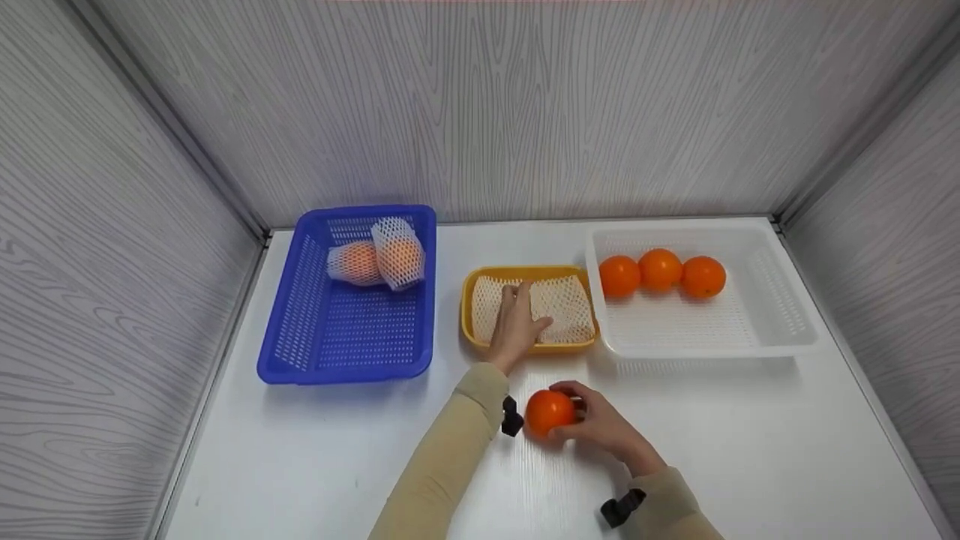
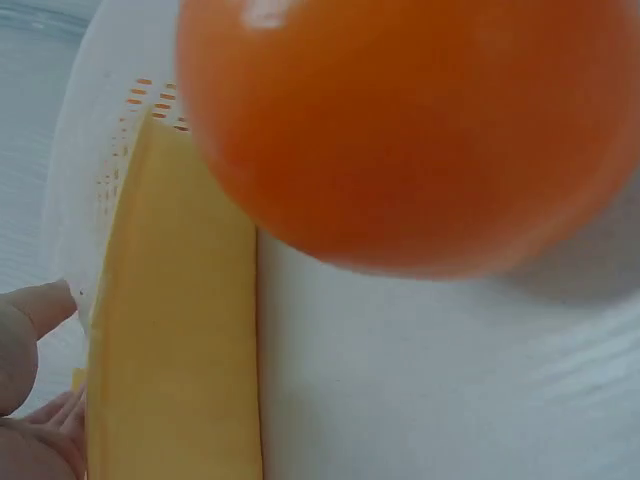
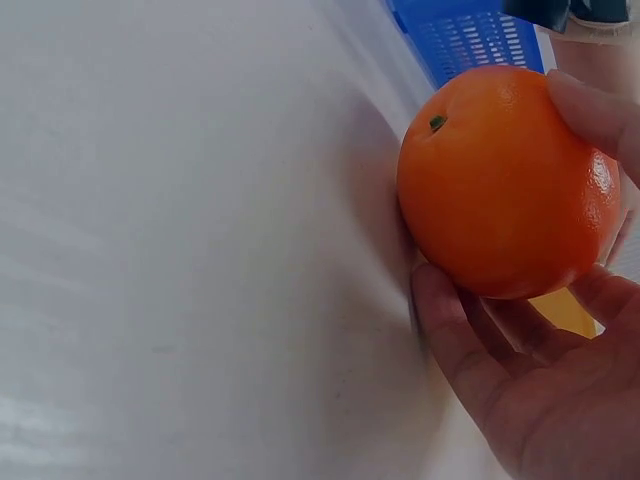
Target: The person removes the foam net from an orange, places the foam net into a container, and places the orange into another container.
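Note:
My right hand (image 1: 600, 424) grips an orange (image 1: 549, 414) just above or on the white table, thumb on one side and fingers on the other. Up close in the right wrist view, that orange (image 3: 500, 185) shows its green stem spot. My left hand (image 1: 516, 322) reaches down into a small yellow basket (image 1: 562, 348), its fingers on white foam net sleeves (image 1: 564, 304) and its thumb spread apart. The left wrist view has the thumb (image 2: 40, 308) beyond the yellow wall (image 2: 180, 300), with the fingertips hidden; the orange (image 2: 410, 130) looms in front.
At the left, a blue basket (image 1: 345, 373) contains two oranges in foam nets (image 1: 399, 255). A white basket (image 1: 720, 350) on the right holds three bare oranges (image 1: 660, 270) and adjoins the yellow one. Grey wood-grain panels (image 1: 510, 112) enclose the table (image 1: 315, 457).

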`<state>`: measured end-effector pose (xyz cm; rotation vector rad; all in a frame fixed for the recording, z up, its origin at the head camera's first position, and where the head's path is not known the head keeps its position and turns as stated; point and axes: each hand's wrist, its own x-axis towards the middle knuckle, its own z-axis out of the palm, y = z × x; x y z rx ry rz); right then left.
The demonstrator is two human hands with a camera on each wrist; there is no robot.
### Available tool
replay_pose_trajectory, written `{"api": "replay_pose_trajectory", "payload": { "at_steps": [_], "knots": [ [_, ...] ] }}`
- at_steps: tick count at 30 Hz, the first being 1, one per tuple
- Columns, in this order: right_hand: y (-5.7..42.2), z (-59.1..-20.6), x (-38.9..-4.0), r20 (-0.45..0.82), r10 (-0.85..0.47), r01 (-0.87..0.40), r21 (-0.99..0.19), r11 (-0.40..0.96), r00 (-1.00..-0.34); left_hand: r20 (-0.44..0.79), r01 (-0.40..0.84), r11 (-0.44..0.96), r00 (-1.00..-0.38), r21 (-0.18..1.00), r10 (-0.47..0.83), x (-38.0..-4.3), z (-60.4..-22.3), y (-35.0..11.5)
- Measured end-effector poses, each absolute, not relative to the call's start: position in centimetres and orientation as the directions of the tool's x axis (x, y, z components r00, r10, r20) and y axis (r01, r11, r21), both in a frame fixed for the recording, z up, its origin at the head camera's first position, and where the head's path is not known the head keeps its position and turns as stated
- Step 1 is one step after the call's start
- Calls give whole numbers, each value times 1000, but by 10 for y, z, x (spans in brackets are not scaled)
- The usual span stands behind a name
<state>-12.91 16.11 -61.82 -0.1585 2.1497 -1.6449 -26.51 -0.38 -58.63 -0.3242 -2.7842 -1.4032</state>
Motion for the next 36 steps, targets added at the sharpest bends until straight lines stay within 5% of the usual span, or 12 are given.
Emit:
{"api": "replay_pose_trajectory", "payload": {
  "at_steps": [7, 11, 15, 18, 36],
  "knots": [
    [160, -622, -131, -257, -350, 167, -949, 268, -901, 244, 468, 722, -883, 510, 400, -266, -586, -4],
    [160, -622, -130, -251, -356, 156, -949, 273, -900, 101, 521, 738, -840, 429, 534, -265, -586, -3],
    [159, -620, -130, -266, -353, 164, -942, 292, -897, -78, 466, 798, -844, 382, 531, -261, -587, -3],
    [158, -618, -130, -275, -343, 172, -938, 300, -898, -102, 464, 807, -842, 365, 530, -260, -586, -4],
    [175, -593, -134, -175, -320, 96, -964, 250, -931, 136, 451, 609, -860, 653, 492, -242, -569, -25]
  ]
}}
